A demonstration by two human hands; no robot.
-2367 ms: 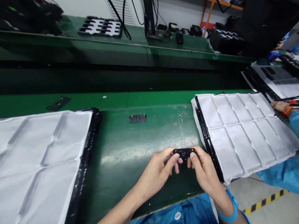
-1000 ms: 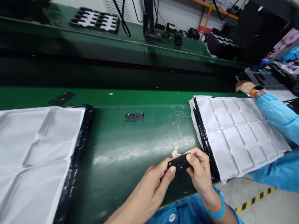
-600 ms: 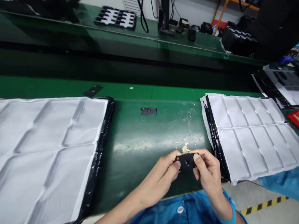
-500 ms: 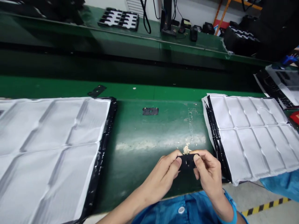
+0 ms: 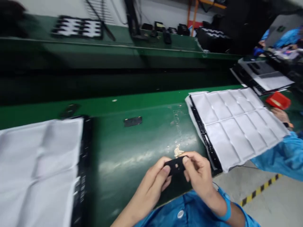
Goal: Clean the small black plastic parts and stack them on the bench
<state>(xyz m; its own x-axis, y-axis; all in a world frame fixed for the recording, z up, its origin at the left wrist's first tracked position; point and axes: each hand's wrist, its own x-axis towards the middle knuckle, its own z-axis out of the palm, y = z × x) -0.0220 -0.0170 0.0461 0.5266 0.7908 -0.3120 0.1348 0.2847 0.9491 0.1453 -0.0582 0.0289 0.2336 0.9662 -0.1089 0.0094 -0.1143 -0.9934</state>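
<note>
Black flat part (image 5: 175, 165) sits pinched between left hand (image 5: 153, 184) and right hand (image 5: 198, 175), both grips closed on it, above the worktop's (image 5: 132, 148) near edge; motion blur hides its details.

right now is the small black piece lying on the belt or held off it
Held off it: the small black piece is pinched between the left hand and right hand, above the green belt.

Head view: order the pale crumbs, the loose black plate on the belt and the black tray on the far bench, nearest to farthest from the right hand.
1. Pale crumbs, just beyond the right hand.
2. Loose black plate, ahead to the left.
3. Black tray, far back, upper left.
</note>
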